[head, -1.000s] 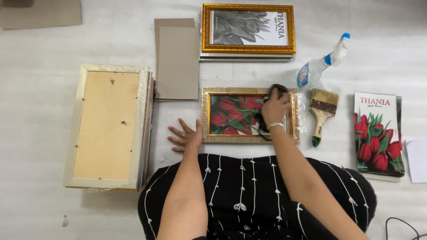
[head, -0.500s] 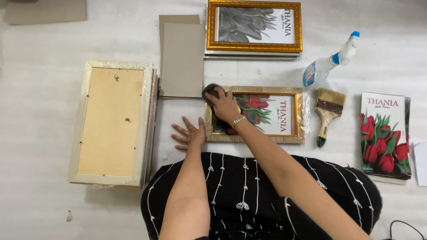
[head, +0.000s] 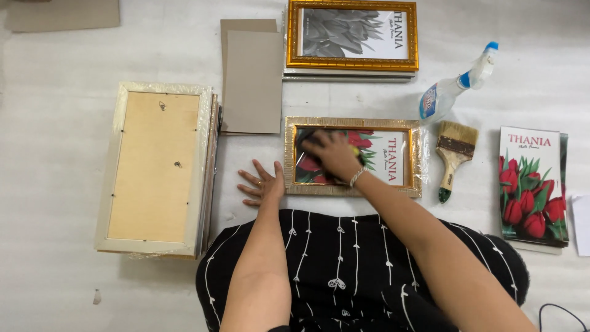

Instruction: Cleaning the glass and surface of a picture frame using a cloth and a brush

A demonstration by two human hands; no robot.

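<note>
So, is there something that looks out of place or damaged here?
Nothing looks damaged or spilled. Only small things stand out: the spray bottle lies on its side instead of standing, and the grey cardboard sheets are stacked slightly askew, not edge to edge.

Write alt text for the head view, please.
The right hand presses a dark cloth on the glass of a gold picture frame, while the left hand lies flat beside it. A paintbrush and spray bottle lie nearby.

1. Two gold picture frames: one (head: 353,157) near the person, one (head: 352,35) farther off.
2. One spray bottle (head: 458,83).
3. One paintbrush (head: 453,157).
4. One stack of pale frames (head: 157,169).
5. Two grey boards (head: 252,77).
6. One tulip print stack (head: 531,184).
</note>
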